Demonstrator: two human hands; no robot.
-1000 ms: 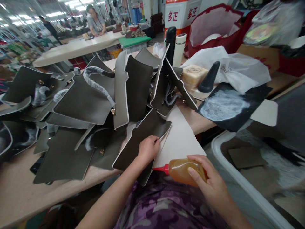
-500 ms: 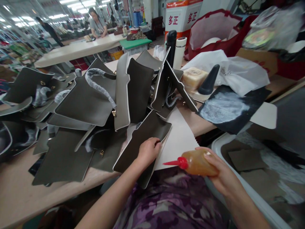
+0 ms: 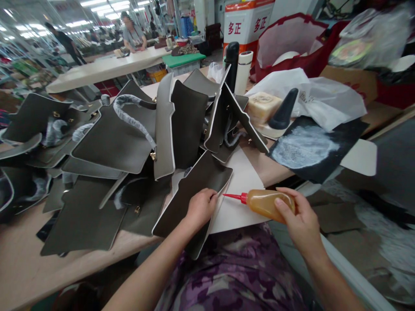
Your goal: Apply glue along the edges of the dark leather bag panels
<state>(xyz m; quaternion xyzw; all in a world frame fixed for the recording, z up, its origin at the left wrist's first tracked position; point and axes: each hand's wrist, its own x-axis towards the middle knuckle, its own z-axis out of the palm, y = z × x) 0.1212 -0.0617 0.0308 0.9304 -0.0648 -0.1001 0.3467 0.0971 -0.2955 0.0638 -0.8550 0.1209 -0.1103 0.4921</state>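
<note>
the person's right hand (image 3: 300,220) is closed around a squeeze bottle (image 3: 267,204) of amber liquid, thumb on the near side, the bottle lying almost level. its red nozzle (image 3: 235,197) points left, the tip just beside the left thumb; whether it touches anything cannot be told. the left hand (image 3: 202,207) has its fingers curled and pinched on the right edge of a grey-brown bag piece (image 3: 191,185) with pale edges, which slants across the table's front edge, above the person's purple camouflage clothing (image 3: 227,276). a white sheet (image 3: 240,209) lies under the bottle and beside the bag piece.

to the left and behind, more bag pieces (image 3: 113,138) pile up on the table (image 3: 26,250), some with handles (image 3: 129,108) wrapped in clear plastic. beyond stand 2 flasks, a black flask (image 3: 231,65) and a white flask (image 3: 244,71). right of them sit a yellowish block (image 3: 264,103), a black cone-shaped object (image 3: 283,110) and a black sheet (image 3: 304,147) smeared white. farther off, 1 co-worker (image 3: 132,36) leans over another table (image 3: 103,71).
</note>
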